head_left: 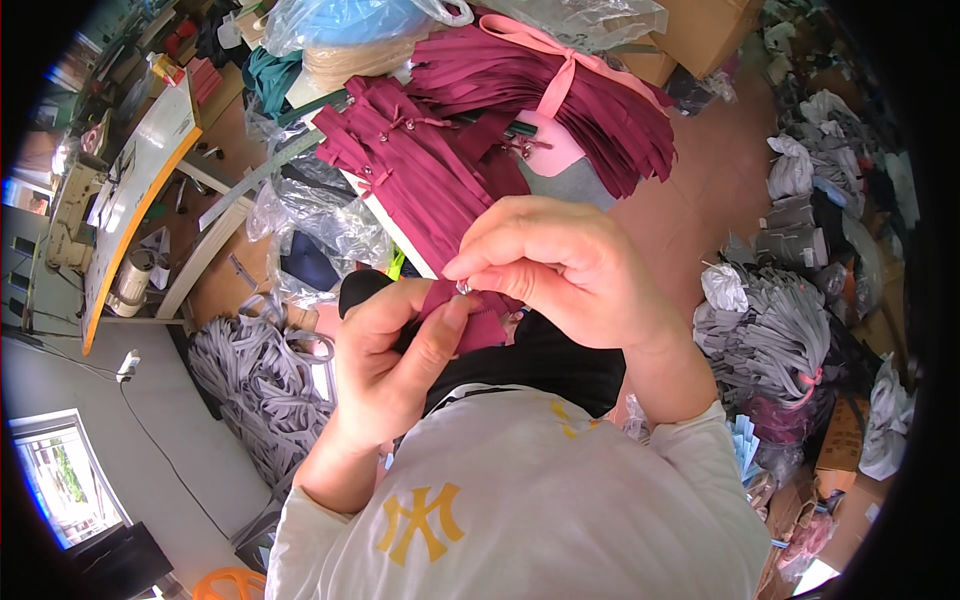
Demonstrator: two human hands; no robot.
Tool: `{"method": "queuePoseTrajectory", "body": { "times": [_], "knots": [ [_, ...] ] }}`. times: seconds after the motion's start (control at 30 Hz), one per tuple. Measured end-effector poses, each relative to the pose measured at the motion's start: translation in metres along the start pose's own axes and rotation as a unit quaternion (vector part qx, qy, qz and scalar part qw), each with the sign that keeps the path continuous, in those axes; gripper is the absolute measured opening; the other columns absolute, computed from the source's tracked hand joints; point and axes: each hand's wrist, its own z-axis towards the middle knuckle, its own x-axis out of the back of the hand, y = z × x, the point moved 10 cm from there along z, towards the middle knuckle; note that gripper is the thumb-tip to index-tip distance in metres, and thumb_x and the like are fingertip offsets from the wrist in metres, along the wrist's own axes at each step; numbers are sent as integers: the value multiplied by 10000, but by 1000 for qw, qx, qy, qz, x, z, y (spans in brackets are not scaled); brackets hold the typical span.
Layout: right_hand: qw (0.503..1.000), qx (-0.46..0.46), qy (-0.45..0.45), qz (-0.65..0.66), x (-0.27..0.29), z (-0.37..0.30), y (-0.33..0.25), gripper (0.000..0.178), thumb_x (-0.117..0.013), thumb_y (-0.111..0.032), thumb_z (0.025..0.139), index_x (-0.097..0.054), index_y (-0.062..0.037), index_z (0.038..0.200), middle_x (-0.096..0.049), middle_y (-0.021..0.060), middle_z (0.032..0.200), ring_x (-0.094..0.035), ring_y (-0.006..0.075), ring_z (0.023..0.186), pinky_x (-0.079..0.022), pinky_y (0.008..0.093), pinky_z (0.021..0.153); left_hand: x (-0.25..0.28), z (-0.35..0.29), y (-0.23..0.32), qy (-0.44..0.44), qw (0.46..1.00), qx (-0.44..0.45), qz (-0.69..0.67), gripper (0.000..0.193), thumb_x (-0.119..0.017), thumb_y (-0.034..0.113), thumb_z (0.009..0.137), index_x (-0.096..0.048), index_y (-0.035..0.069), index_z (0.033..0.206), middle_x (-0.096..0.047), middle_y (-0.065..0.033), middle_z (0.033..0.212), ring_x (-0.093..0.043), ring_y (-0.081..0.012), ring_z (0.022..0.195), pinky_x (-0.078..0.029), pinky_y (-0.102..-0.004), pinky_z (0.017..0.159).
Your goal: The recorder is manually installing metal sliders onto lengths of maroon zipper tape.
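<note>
Taking the small shiny piece (463, 287) as the dial's centre, it sits at the upper edge of the maroon fabric strip (482, 328), in front of the person's torso. The left hand (392, 362), toward seven o'clock, has its thumb and fingers closed on the strip; the right hand (565, 268), near three o'clock, pinches the piece between its fingertips. Stacked maroon strips (400, 150) lie at eleven, a maroon bundle (625, 135) with a pink tie (556, 92) at one, and grey strips (255, 385) at eight o'clock
</note>
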Motion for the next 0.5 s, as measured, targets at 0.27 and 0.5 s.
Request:
{"method": "queuePoseTrajectory", "body": {
  "times": [0.27, 0.5],
  "knots": [
    [977, -106, 139, 125, 10, -23, 25, 341, -738, -167, 905, -593, -5, 1167, -636, 56, 1060, -625, 92, 863, -505, 221, 685, 8, -6, -20, 65, 988, 80, -118, 196, -576, 106, 1003, -651, -45, 1104, -663, -74, 896, -609, -106, 756, -481, -219, 680],
    [928, -130, 238, 255, -12, -42, 39, 278, -714, -10, 894, -580, 2, 1138, -653, 52, 940, -609, 66, 807, -500, 209, 726, 13, 3, -10, 104, 990, -47, -78, 129, -623, 15, 963, -689, -42, 1059, -595, -68, 1029, -547, -102, 842, -449, -212, 754]
  ]
}}
